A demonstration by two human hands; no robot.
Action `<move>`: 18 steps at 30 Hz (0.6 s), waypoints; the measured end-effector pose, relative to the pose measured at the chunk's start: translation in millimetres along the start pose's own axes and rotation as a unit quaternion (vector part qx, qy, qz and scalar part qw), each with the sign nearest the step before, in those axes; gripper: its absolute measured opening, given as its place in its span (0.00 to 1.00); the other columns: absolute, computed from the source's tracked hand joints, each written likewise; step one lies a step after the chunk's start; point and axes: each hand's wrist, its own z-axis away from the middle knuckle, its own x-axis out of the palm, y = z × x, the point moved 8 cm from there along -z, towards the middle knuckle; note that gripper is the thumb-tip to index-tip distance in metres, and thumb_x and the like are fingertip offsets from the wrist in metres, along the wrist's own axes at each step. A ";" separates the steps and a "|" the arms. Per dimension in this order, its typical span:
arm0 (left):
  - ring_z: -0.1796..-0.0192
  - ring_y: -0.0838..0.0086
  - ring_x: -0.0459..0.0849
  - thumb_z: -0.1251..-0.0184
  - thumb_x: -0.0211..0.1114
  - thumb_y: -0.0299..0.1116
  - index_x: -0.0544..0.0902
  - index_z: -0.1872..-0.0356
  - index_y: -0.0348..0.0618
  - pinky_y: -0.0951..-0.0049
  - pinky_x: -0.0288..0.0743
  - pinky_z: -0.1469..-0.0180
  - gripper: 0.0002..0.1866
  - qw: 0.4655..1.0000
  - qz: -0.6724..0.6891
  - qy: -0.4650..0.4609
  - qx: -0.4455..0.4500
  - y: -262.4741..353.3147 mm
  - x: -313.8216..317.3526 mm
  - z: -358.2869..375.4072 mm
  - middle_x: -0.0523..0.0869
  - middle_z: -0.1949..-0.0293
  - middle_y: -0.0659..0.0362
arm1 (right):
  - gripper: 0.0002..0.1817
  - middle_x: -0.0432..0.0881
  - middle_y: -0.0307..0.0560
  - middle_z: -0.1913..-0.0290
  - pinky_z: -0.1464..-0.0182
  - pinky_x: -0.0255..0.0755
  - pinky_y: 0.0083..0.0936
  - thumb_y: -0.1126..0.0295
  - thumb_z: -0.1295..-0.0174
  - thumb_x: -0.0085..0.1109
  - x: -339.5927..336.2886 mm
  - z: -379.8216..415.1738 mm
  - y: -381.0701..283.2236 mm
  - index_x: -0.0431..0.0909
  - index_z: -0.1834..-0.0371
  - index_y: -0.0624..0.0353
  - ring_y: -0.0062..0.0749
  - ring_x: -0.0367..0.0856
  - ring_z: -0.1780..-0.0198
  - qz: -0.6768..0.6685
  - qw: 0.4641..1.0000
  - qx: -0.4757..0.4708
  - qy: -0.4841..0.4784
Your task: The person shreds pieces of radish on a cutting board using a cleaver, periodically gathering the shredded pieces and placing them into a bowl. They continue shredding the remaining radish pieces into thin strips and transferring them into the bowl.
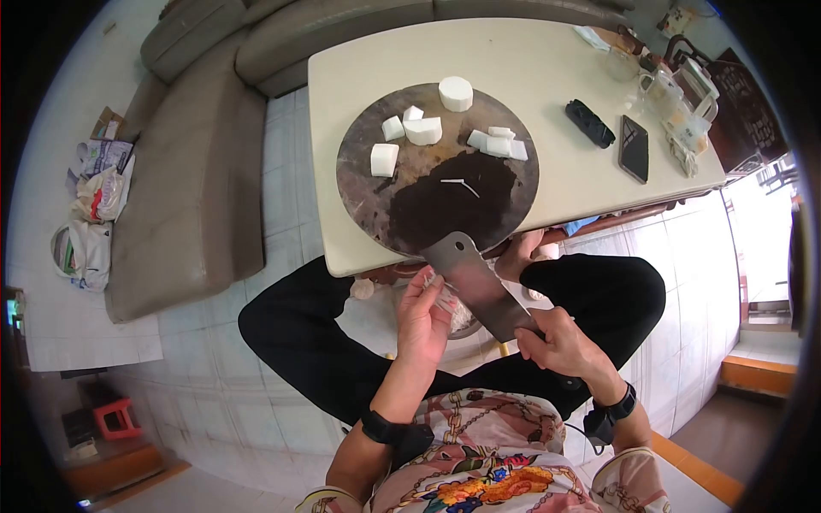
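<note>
My right hand (pixel 560 342) is wrapped round the handle of a cleaver (pixel 479 286), whose broad blade slants up and left over my lap. Beside the blade, my left hand (pixel 425 318) has its fingers curled together around some thin white shreds (pixel 443 295). Under the blade, a bowl of white shreds (pixel 462 320) partly shows between my legs. On the table's near side lies a round chopping board (pixel 359 184) with a dark wet patch. It carries a thick white radish-like piece (pixel 456 94), several smaller white chunks (pixel 422 131), white slices (pixel 498 145) and a few thin strips (pixel 462 183).
The cream table (pixel 547 77) holds a dark glasses-like item (pixel 590 124), a phone (pixel 634 149) and clear plastic containers (pixel 671 103) on the right. A grey sofa (pixel 188 188) stands left, with bags (pixel 90 248) beyond it. A red stool (pixel 117 419) is lower left.
</note>
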 end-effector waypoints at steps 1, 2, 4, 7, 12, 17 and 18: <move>0.53 0.77 0.82 0.33 0.65 0.24 0.78 0.49 0.46 0.74 0.77 0.54 0.13 1.000 0.006 -0.019 -0.006 -0.9 1.1 1.1 0.84 0.54 0.64 | 0.11 0.79 0.46 0.81 0.76 0.68 0.27 0.72 0.34 0.55 1.2 1.4 2.9 0.74 0.72 0.70 0.26 0.75 0.81 -0.008 1.000 0.002 0.004; 0.53 0.76 0.83 0.32 0.64 0.23 0.78 0.49 0.45 0.72 0.78 0.52 0.13 0.999 0.012 -0.039 -0.011 -2.1 2.2 2.2 0.84 0.54 0.63 | 0.11 0.79 0.46 0.81 0.76 0.68 0.27 0.72 0.34 0.55 2.0 3.1 5.9 0.74 0.72 0.70 0.25 0.74 0.81 -0.016 1.000 0.004 0.007; 0.53 0.76 0.83 0.32 0.63 0.23 0.78 0.48 0.45 0.72 0.78 0.50 0.13 0.999 0.030 -0.015 -0.016 -6.5 -3.6 2.8 0.84 0.55 0.62 | 0.11 0.78 0.44 0.81 0.77 0.67 0.26 0.72 0.33 0.54 5.9 4.1 14.9 0.74 0.71 0.70 0.23 0.74 0.81 -0.035 0.999 -0.016 0.006; 0.52 0.75 0.83 0.31 0.62 0.22 0.78 0.49 0.44 0.71 0.78 0.47 0.12 0.998 0.042 -0.021 -0.048 -15.2 -8.9 3.0 0.84 0.54 0.60 | 0.11 0.78 0.41 0.80 0.79 0.66 0.23 0.72 0.32 0.53 5.6 4.8 17.8 0.73 0.70 0.69 0.20 0.72 0.82 -0.090 0.996 -0.019 0.016; 0.52 0.74 0.83 0.32 0.62 0.21 0.79 0.49 0.44 0.71 0.78 0.48 0.13 0.993 0.020 -0.040 -0.108 -25.0 5.3 11.9 0.84 0.53 0.59 | 0.10 0.77 0.38 0.80 0.83 0.63 0.18 0.72 0.31 0.52 9.3 0.4 29.8 0.73 0.69 0.68 0.15 0.71 0.84 -0.139 0.990 -0.005 0.027; 0.54 0.75 0.83 0.32 0.63 0.22 0.81 0.51 0.45 0.72 0.78 0.52 0.11 0.992 -0.080 -0.073 -0.063 -28.0 10.0 12.5 0.85 0.54 0.61 | 0.11 0.77 0.39 0.80 0.83 0.63 0.19 0.72 0.31 0.51 10.6 -1.9 26.9 0.71 0.71 0.67 0.16 0.71 0.84 -0.124 0.991 -0.026 0.045; 0.54 0.75 0.83 0.32 0.63 0.22 0.81 0.51 0.45 0.72 0.78 0.52 0.11 0.992 -0.081 -0.072 -0.065 -29.3 7.1 11.6 0.85 0.54 0.61 | 0.11 0.77 0.39 0.80 0.83 0.63 0.19 0.72 0.31 0.51 10.3 -1.2 26.6 0.71 0.71 0.67 0.16 0.71 0.84 -0.126 0.991 -0.025 0.045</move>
